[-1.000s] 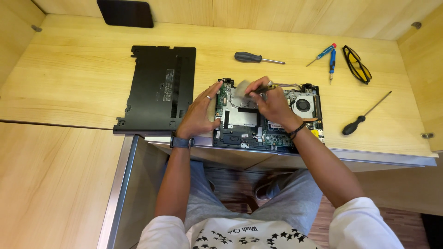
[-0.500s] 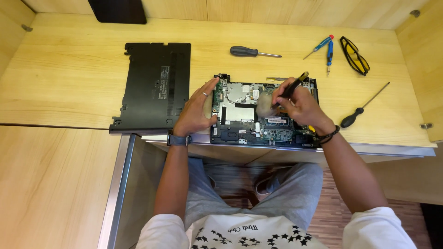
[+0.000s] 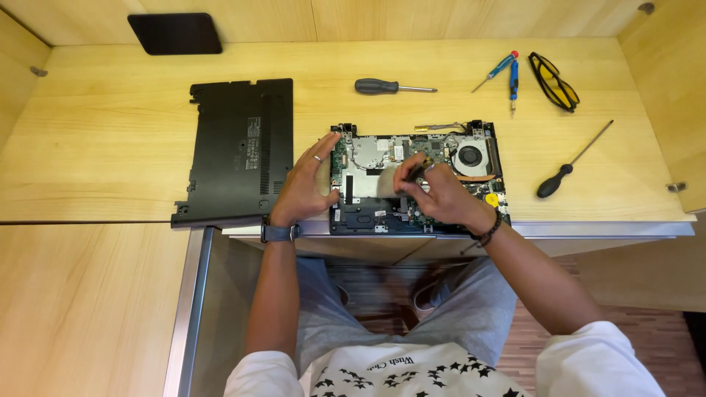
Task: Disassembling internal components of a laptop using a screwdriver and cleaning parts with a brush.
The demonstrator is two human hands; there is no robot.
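An opened laptop [image 3: 415,176], its circuit boards and round fan exposed, lies on the wooden bench [image 3: 110,140] at the near edge, straight in front of the person. The left hand [image 3: 305,190] rests flat with fingers spread and apart on the laptop's left edge, gripping nothing, a ring on 1 finger and a dark watch on the wrist. The right hand [image 3: 435,195] is over the middle of the boards, fingers pinched together around a small screwdriver [image 3: 416,170] whose tip points down and left into the laptop. The removed black bottom cover [image 3: 239,151] lies just left of the laptop. Behind it lie a dark-handled screwdriver [image 3: 390,87], 2 small blue screwdrivers [image 3: 506,71] and yellow-lensed glasses [image 3: 554,81]. Another black-handled screwdriver [image 3: 570,163] lies to the right.
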